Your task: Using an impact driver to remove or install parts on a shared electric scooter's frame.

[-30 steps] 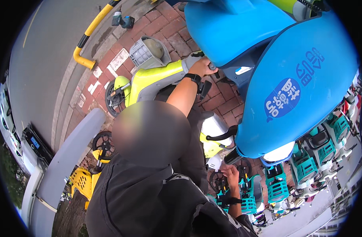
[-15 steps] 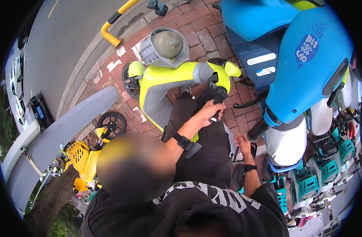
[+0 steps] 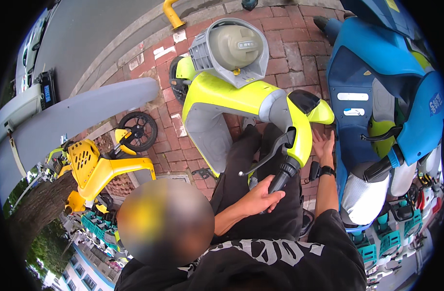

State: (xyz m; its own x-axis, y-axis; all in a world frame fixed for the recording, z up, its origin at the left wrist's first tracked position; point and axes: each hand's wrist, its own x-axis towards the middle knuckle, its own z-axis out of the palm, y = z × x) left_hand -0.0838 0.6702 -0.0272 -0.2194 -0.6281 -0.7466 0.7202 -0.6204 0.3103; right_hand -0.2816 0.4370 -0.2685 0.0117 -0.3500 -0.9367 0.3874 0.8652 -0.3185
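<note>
My left hand [image 3: 261, 196] is wrapped around the black handlebar grip [image 3: 281, 179] of a yellow-green scooter [image 3: 231, 92]. A brake lever [image 3: 268, 156] runs alongside that grip, clear of my fingers. My right hand [image 3: 323, 144] is held out with its fingers apart and nothing in it. It is beside the scooter's yellow-green handlebar cover [image 3: 299, 128], just below its far end; whether they touch I cannot tell. At the scooter's front, a grey basket [image 3: 202, 52] holds an olive-grey helmet [image 3: 235, 46].
Close on the right stands a blue scooter [image 3: 360, 72] with its own brake lever [image 3: 384, 135]. A yellow bike [image 3: 93, 167] and a thick grey pole [image 3: 105, 99] are at the left. Red brick paving [image 3: 280, 41] meets a road [image 3: 103, 34]. Several teal-basketed bikes line the right rear.
The yellow-green scooter's handlebar has swung nearer to me, with my left hand still on its grip. My right hand has moved forward, away from the blue scooter's grip. The blue scooter appears farther right.
</note>
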